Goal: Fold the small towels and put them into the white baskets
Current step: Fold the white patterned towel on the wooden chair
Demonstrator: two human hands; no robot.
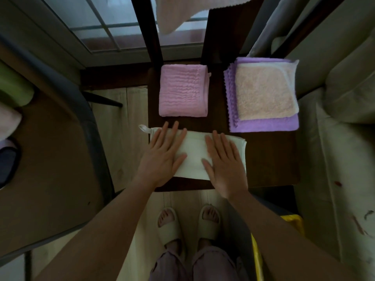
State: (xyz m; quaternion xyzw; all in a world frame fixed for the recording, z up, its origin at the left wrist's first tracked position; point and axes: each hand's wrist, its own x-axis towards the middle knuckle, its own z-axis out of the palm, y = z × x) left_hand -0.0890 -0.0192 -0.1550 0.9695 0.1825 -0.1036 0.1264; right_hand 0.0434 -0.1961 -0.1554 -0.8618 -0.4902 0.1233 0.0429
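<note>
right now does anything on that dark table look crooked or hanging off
Yes: the cream towel under both flat hands, left and right, lies slightly askew, and its loop corner pokes past the table's left edge. The pink towel and the peach-on-purple stack sit squarely.

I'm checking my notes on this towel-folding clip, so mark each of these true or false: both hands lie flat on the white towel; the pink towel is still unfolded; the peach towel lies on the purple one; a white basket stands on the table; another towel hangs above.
1. Both hands, left hand and right hand, lie flat on the white towel. True.
2. The pink towel is unfolded. False: it lies folded in a neat square.
3. The peach towel lies on the purple towel. True.
4. A white basket stands on the table. False: none is in view.
5. A hanging towel is overhead. True.
</note>
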